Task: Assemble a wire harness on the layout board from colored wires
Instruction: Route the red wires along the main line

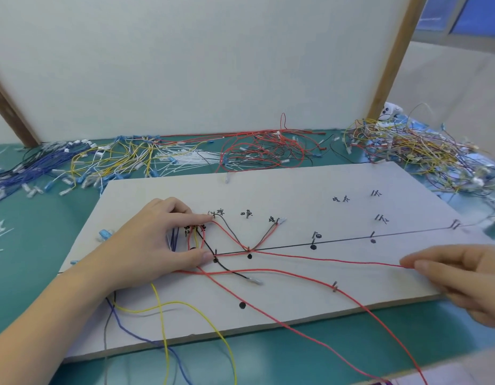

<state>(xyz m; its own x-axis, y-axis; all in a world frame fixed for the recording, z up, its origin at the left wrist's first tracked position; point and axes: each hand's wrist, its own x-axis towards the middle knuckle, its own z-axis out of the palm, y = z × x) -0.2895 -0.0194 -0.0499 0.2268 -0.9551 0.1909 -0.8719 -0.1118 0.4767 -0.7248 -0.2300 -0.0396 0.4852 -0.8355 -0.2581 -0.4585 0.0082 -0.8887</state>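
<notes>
The pale layout board (290, 195) lies flat on the green table, marked with black lines, dots, nails and handwritten labels. My left hand (154, 240) rests on the board's left part, index finger and thumb pressing red wires down near the nails. My right hand (463, 276) pinches a red wire (324, 258) at the board's right edge, and the wire runs taut from the centre nail (248, 248). Another red wire (282, 273) loops past a nail (334, 286) lower down. A black wire (229, 269) with a clear terminal lies beside it. Yellow (185, 304) and blue (121, 326) wires hang off the front edge.
Behind the board lie heaps of loose wires: blue (29, 173), yellow (116, 159), white (185, 159), red (263, 151), and a mixed tangle (418, 154) at the right. A white upright panel (202, 62) with wooden posts closes the back.
</notes>
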